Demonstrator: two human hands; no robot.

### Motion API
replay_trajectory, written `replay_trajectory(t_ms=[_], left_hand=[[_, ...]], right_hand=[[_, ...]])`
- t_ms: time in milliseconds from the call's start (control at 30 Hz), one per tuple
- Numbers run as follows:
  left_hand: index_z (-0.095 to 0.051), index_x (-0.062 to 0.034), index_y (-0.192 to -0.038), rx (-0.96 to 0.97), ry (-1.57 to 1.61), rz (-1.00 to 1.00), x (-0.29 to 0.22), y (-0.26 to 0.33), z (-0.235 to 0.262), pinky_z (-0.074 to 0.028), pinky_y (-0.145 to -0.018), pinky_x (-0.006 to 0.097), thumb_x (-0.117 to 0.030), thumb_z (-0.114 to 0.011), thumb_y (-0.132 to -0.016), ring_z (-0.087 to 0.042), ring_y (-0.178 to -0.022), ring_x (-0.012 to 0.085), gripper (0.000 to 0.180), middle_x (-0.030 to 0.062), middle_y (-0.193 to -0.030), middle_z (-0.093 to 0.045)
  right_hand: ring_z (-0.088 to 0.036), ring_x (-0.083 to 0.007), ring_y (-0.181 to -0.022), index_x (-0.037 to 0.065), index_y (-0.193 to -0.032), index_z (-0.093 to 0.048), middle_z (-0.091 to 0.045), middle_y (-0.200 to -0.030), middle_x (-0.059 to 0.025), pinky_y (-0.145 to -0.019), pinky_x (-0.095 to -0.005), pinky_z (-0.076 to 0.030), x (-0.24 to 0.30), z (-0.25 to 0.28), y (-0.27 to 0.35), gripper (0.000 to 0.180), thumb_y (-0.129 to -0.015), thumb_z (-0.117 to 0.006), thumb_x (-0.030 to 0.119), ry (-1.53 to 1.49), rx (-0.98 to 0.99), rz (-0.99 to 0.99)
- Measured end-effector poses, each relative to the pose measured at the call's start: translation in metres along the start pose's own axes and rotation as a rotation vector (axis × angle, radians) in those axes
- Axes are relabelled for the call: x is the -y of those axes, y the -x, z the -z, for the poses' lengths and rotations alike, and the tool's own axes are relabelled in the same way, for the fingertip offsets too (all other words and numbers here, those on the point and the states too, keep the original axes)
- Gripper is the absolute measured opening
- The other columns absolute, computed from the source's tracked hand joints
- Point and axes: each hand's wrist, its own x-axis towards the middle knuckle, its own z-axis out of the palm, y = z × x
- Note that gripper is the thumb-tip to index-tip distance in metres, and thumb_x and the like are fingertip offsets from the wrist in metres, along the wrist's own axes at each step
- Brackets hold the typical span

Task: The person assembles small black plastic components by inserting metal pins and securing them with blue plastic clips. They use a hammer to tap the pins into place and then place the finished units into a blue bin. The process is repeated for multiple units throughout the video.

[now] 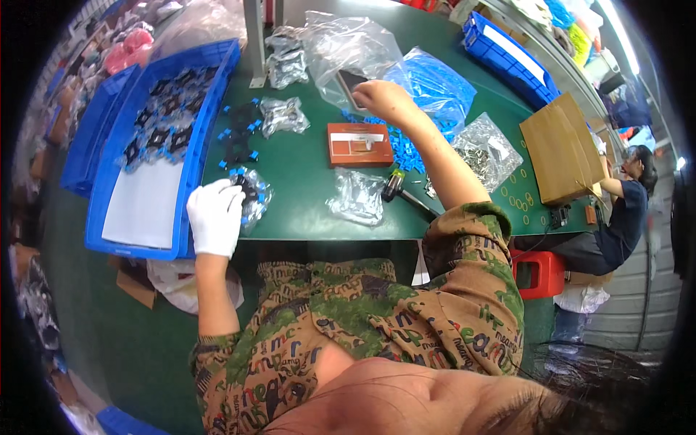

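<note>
My left hand (215,217), in a white glove, has its fingers closed on the near side of a bagged black part with blue clips (254,197) at the table's front edge. My bare right hand (386,100) reaches far across the table, fingers curled at the edge of a dark, flat, phone-like slab (351,81). That slab lies against a clear plastic bag (348,43); my hand covers part of it. Between my hands lie a reddish-brown box (359,156), an empty-looking clear bag (358,196) and a black-handled screwdriver (395,185).
To the left, a blue crate (98,217) holds several bagged black parts. Loose blue clips (406,151), a bag of blue pieces (438,83), rubber bands (518,199) and a cardboard box (562,152) occupy the right. A metal post (254,43) rises behind. Another person (623,210) sits far right.
</note>
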Motion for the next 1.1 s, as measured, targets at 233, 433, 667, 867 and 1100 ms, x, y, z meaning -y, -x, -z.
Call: replay_trajectory(t_ms=[233, 433, 667, 867, 1100], left_hand=[[-0.077, -0.0103, -0.099, -0.019, 0.164, 0.036, -0.035, 0.010, 0.031, -0.043, -0.107, 0.047, -0.012, -0.078, -0.085, -0.067, -0.104, 0.0257, 0.015, 0.0063, -0.105, -0.075], [-0.076, -0.0102, -0.096, -0.028, 0.127, 0.082, -0.030, 0.007, 0.051, -0.043, -0.107, 0.048, -0.010, -0.078, -0.084, -0.068, -0.101, 0.0252, 0.012, 0.0057, -0.102, -0.074], [-0.075, -0.0089, -0.096, -0.126, 0.159, 0.097, 0.003, 0.006, 0.049, -0.045, -0.103, 0.047, -0.010, -0.077, -0.085, -0.067, -0.099, 0.0270, 0.011, 0.0063, -0.100, -0.073], [-0.077, -0.0050, -0.101, -0.167, 0.345, 0.305, 0.033, -0.004, 0.026, -0.053, -0.091, 0.040, -0.014, -0.068, -0.094, -0.070, -0.101, 0.0292, 0.014, 0.0119, -0.108, -0.076], [-0.061, -0.0173, -0.134, 0.254, 0.159, 0.508, 0.063, -0.086, -0.019, -0.053, -0.092, 0.046, -0.042, -0.060, -0.099, -0.070, -0.107, 0.0360, 0.043, 0.0124, -0.117, -0.074]], right_hand=[[-0.066, -0.0412, -0.114, 0.006, -0.119, -0.070, -0.068, -0.122, -0.0217, -0.098, -0.0506, -0.053, -0.100, -0.058, -0.054, 0.033, -0.095, -0.063, 0.029, 0.064, -0.036, -0.197], [-0.068, -0.0419, -0.110, 0.001, -0.107, -0.074, -0.071, -0.116, -0.0199, -0.095, -0.0535, -0.055, -0.103, -0.084, -0.082, 0.030, -0.097, -0.059, 0.025, 0.218, -0.108, -0.291], [-0.072, -0.0325, -0.095, 0.007, -0.100, -0.078, -0.074, -0.101, -0.0157, -0.083, -0.0466, -0.056, -0.104, -0.068, -0.054, 0.028, -0.095, -0.059, 0.028, 0.105, -0.277, -0.186], [-0.067, -0.0159, -0.084, 0.005, -0.104, -0.074, -0.072, -0.089, -0.0079, -0.078, -0.0344, -0.053, 0.037, -0.021, -0.011, 0.027, -0.095, -0.064, 0.029, -0.904, -0.081, -0.213], [-0.065, -0.0287, -0.115, 0.007, -0.095, -0.072, -0.068, -0.117, -0.0089, -0.094, -0.0445, -0.051, 0.208, -0.042, 0.013, 0.019, -0.082, -0.071, 0.021, -0.202, -0.113, 0.818]])
